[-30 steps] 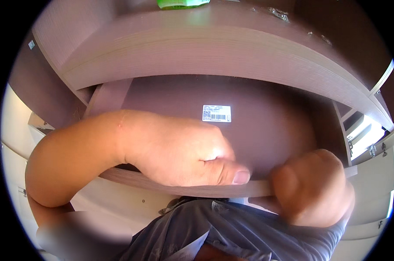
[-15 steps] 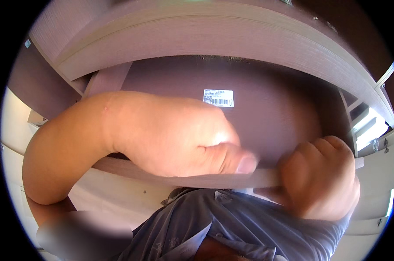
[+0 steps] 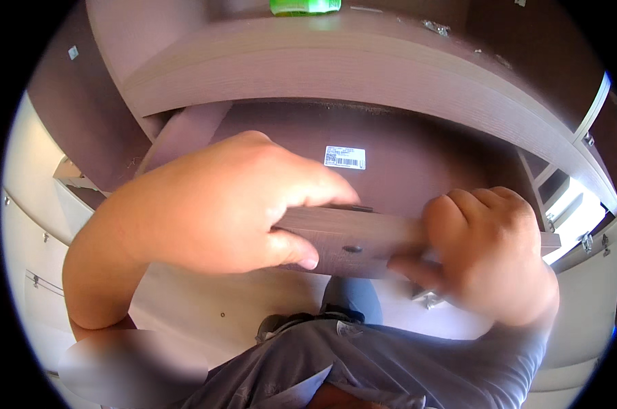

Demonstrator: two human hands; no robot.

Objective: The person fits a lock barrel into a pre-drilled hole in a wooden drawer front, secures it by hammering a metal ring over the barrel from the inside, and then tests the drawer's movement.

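A wooden drawer with a brownish wood-grain finish is pulled out in front of me, and its base (image 3: pixel 397 180) carries a white printed label (image 3: pixel 345 157). My left hand (image 3: pixel 233 204) straddles the drawer front (image 3: pixel 336 238), fingers over its top edge and thumb against its outer face. Further right, my right hand (image 3: pixel 486 252) is closed round the same board, somewhat blurred, its thumb on the outer face. Between the hands a small dark oval mark or hole (image 3: pixel 351 249) shows on the board. The left fingertips are partly hidden behind the top edge.
Above the drawer runs a cabinet rail (image 3: pixel 322 75), with a green object (image 3: pixel 305 7) on the shelf behind it. A small crumpled clear packet (image 3: pixel 436 28) lies there too. Pale panels with metal hinges (image 3: pixel 587 242) stand at the right. Light flooring (image 3: pixel 186 300) shows below.
My left hand has opened from a fist-like hold, thumb and forefinger now apart. The drawer front's outer face has come into view. The whole view has shifted, showing the green object.
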